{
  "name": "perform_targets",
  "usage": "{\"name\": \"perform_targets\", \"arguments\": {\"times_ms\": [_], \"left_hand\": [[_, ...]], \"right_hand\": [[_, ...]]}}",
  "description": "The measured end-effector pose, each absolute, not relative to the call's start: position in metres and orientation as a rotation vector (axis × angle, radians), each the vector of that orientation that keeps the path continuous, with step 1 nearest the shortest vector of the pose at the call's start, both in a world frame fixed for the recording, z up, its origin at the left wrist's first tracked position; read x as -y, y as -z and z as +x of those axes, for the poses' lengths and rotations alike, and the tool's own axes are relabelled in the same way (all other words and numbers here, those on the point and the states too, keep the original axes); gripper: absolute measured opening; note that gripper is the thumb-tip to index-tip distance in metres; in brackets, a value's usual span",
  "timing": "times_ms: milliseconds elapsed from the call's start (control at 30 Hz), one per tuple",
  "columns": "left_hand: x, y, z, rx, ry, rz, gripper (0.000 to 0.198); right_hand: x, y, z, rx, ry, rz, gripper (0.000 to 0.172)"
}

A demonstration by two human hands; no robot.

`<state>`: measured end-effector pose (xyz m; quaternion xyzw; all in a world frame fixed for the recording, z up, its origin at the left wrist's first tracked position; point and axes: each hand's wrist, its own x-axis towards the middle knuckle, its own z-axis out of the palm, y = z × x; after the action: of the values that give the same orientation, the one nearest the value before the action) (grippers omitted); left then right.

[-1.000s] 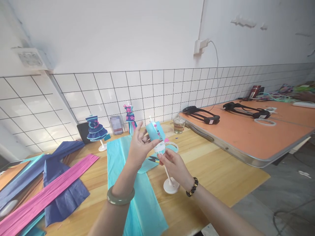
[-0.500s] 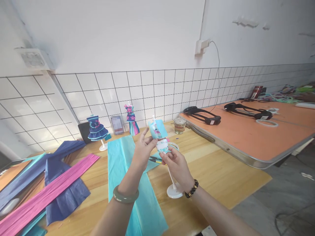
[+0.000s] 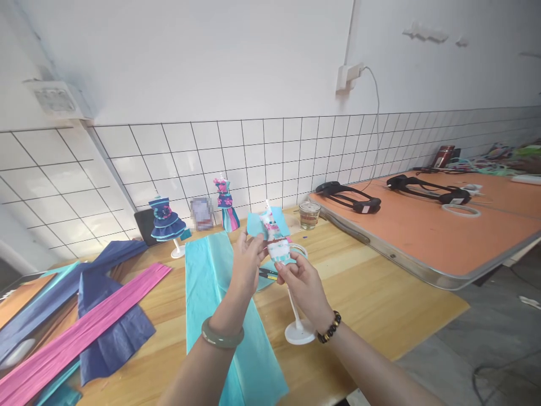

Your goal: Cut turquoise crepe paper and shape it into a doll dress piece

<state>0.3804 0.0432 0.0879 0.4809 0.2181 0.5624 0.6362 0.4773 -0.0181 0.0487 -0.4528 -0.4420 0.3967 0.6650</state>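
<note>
A small white dress form [image 3: 279,252] with pink and blue patches stands tilted in front of me, on a thin stem with a round white base [image 3: 299,334]. My right hand [image 3: 303,282] pinches its lower end. Behind its upper part spreads a piece of light blue paper [image 3: 279,219], showing on both sides. My left hand [image 3: 246,262] has its fingers closed at the left edge of this paper, close to the form. Scissors [image 3: 267,274] with dark blades and a yellow part lie beyond the hands, partly hidden, beside a roll of tape [image 3: 299,249].
A long turquoise crepe paper sheet [image 3: 207,270] runs under my left arm. Pink [image 3: 105,318] and dark blue strips [image 3: 110,352] lie at left. Two dressed forms, one blue [image 3: 167,220], one pink-blue [image 3: 226,203], stand behind, with a glass [image 3: 309,215]. An orange table [image 3: 422,231] adjoins at right.
The light blue paper has swung from across the form's front to its left side, uncovering the patched bodice. My left fingers have drawn in closer together; the right hand keeps its grip.
</note>
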Motion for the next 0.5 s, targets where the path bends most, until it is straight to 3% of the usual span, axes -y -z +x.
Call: {"name": "perform_targets", "arguments": {"times_ms": [500], "left_hand": [[-0.054, -0.083, 0.374, -0.613, -1.386, 0.973, 0.027]], "right_hand": [[0.021, -0.042, 0.474, 1.061, -0.868, -1.033, 0.034]]}}
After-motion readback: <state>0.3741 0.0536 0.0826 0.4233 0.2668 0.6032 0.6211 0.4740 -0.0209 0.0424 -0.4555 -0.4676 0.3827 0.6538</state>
